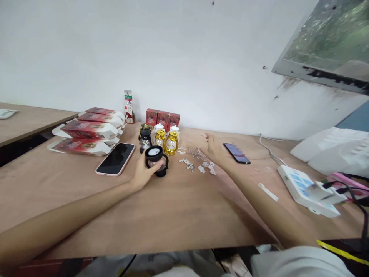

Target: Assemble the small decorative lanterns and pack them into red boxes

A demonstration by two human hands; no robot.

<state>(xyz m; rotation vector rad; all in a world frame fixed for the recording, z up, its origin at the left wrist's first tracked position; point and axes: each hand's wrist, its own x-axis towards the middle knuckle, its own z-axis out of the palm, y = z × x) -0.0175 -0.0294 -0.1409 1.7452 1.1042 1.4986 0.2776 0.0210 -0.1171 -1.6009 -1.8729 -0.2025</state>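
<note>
My left hand [144,171] is wrapped round a small black lantern [157,158], which stands upside down with its white round base facing up. My right hand [213,149] is stretched out on the right, its fingers apart, at the edge of a pile of thin wire pieces [196,153]. Below the wires lie several small silver discs [187,164] and white flat plastic pieces [207,167]. Behind the held lantern stand more small lanterns: a black one [145,140], gold ones [172,143] and white ones at the back, partly hidden.
Flattened red and white boxes [86,129] are stacked at left beside a phone [115,158]. Small red boxes [163,118] and a bottle [129,109] stand by the wall. At right are another phone [236,153], a power strip [302,188] with plugs and cables, and white bags [331,152].
</note>
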